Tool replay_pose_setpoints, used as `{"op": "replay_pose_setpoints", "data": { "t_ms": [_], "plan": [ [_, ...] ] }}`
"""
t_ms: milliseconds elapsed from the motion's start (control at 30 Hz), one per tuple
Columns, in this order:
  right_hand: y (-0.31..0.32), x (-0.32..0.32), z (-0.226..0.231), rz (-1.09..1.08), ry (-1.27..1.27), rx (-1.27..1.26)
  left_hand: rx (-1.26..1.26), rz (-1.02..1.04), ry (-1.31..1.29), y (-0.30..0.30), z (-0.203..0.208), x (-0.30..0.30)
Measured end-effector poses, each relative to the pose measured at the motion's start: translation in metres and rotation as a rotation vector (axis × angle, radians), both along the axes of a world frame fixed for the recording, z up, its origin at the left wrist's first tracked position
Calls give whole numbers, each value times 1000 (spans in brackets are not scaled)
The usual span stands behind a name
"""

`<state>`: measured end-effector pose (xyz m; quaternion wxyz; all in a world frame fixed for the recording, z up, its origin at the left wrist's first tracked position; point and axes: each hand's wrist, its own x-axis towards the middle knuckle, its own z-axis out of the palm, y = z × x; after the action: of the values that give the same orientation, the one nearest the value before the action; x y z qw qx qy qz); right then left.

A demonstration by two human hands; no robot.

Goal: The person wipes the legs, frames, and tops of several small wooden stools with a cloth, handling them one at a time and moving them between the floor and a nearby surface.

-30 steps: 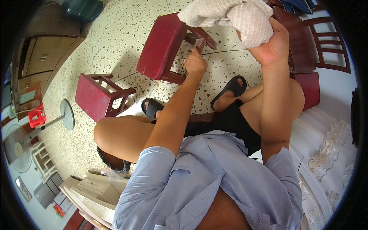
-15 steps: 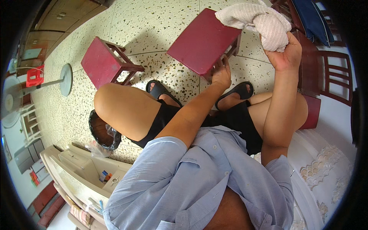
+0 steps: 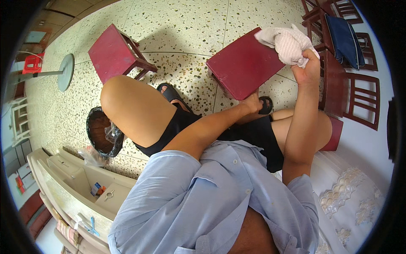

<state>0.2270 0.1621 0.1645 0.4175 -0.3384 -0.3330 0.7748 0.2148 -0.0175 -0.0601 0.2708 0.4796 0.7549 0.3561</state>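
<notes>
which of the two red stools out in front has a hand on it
The right-hand stool, nearer the cloth: the left hand is against its near corner. No hand touches the other stool, further left.

"Condition of the left arm [image 3: 205,130]?"

"It reaches forward and crosses toward the right, slightly bent. The left hand [image 3: 252,103] is at the lower position of the two; its fingertips are hidden, so grip cannot be determined."

"And the right arm [image 3: 301,106]?"

"Bent at the elbow, forearm directed forward. The right hand [image 3: 308,71] is closed, fingers curled in a grip, wrist close to straight."

"Are the hands in contact?"

"No. They stand apart, the right farther forward."
</notes>
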Motion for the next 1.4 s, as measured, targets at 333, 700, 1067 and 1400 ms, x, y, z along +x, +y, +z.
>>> {"op": "replay_pose_setpoints", "data": {
  "t_ms": [333, 700, 1067, 1400],
  "plan": [
    [-16, -7, -108, 336, -1520, 1344, 30, 148, -323, -44, 135, -109],
    [-138, -90, -110, 525, -1075, 1673, 372, 718, -1668, -29, 88, -178],
    [-44, -40, -117, 153, -1586, 1328, 213, 614, -1132, -9, 82, -175],
    [-93, -130, -106, 400, -1400, 1463, 322, 648, -1213, -7, 58, -187]
  ]
}}
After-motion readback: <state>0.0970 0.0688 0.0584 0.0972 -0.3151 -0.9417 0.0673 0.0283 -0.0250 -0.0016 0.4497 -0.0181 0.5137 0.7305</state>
